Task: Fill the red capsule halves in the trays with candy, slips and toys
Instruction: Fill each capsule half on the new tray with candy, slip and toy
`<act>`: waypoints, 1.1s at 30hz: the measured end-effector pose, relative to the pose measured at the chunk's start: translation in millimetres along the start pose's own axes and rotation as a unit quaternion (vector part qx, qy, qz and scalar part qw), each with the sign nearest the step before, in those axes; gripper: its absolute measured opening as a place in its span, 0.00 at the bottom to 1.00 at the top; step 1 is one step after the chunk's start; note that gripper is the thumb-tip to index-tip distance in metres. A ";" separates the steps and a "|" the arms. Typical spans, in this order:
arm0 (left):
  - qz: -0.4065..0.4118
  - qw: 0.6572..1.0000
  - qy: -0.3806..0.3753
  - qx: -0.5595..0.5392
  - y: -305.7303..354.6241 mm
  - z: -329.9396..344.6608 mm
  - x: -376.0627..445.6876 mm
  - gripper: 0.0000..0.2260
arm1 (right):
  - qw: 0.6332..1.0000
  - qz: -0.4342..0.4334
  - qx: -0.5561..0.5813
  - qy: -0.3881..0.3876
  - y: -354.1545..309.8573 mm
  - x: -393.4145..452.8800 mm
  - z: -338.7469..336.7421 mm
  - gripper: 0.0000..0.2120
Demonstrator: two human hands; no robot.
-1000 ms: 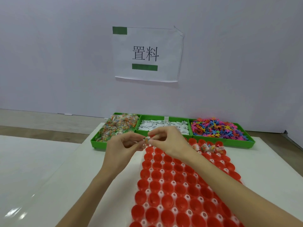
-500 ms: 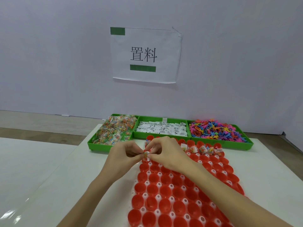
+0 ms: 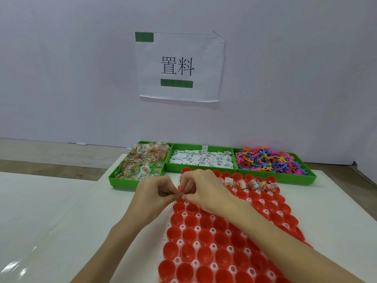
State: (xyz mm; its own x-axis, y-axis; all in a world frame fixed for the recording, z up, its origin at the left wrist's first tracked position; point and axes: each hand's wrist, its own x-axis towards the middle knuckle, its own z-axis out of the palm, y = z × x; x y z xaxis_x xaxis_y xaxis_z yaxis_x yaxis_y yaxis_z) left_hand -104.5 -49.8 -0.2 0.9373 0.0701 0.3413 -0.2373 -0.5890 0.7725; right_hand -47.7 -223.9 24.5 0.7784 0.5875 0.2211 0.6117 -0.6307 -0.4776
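Left hand [image 3: 152, 196] and right hand [image 3: 201, 188] pinch one small clear candy packet [image 3: 180, 194] above red plastic capsule halves [image 3: 191, 233]; loosened fingers could drop it between cups.

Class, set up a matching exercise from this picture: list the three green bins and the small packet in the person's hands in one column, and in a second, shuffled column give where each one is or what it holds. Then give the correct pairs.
Column 1
1. left green bin
2. middle green bin
3. right green bin
4. small candy packet

Column 2
A. heaped with colourful plastic toys
B. pinched between left hand and right hand, above the red capsule halves
C. clear candy packets
D. white paper slips

Pairs: 1-C, 2-D, 3-A, 4-B
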 end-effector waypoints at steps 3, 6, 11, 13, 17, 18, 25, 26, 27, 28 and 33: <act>0.014 1.000 0.003 0.025 1.8 0.6 -0.5 0.09 | 1.000 -0.001 -0.002 0.006 -0.4 -1.8 1.7 0.08; 0.028 0.999 0.011 0.041 3.2 1.6 -0.7 0.09 | 1.000 0.007 -0.016 0.009 -1.6 -2.3 -1.3 0.07; 0.020 0.997 0.030 0.073 2.3 5.3 -0.9 0.08 | 0.999 0.021 0.003 -0.030 -1.5 2.3 -7.6 0.07; 0.030 0.994 0.040 0.097 3.7 7.4 -1.1 0.07 | 0.999 0.022 -0.003 -0.040 -2.3 4.9 -9.1 0.07; 0.057 0.989 -0.004 0.137 5.3 4.6 2.7 0.03 | 0.998 0.028 -0.029 -0.043 -5.6 7.4 -8.7 0.05; 0.061 0.987 -0.021 0.145 5.1 2.5 3.4 0.02 | 0.998 0.032 -0.034 -0.043 -6.7 7.5 -7.4 0.05; 0.072 0.980 -0.022 0.186 5.5 4.2 2.2 0.03 | 0.997 0.067 -0.022 -0.035 -14.1 11.7 -2.5 0.06; 0.070 0.981 -0.009 0.179 5.8 4.3 2.0 0.03 | 0.997 0.059 -0.024 -0.040 -13.2 10.5 -5.0 0.07; 0.066 0.984 0.002 0.168 5.8 4.1 2.0 0.03 | 0.997 0.049 -0.024 -0.049 -11.8 8.0 -8.3 0.08; 0.061 0.986 0.009 0.156 5.8 3.9 1.8 0.03 | 0.997 0.040 -0.022 -0.059 -10.3 4.5 -12.0 0.09; 0.062 0.988 0.007 0.144 5.6 3.3 -0.7 0.04 | 0.997 0.039 0.065 -0.028 -0.5 -21.9 -37.6 0.15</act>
State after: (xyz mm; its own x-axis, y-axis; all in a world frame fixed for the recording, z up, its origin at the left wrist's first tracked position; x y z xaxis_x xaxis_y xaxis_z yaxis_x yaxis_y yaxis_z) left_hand -105.6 -55.7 2.1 0.9018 -0.0067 0.4321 -0.2653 -0.7980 0.5412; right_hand -59.7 -255.5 51.9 0.8121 0.5683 0.1327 0.5227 -0.6072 -0.5984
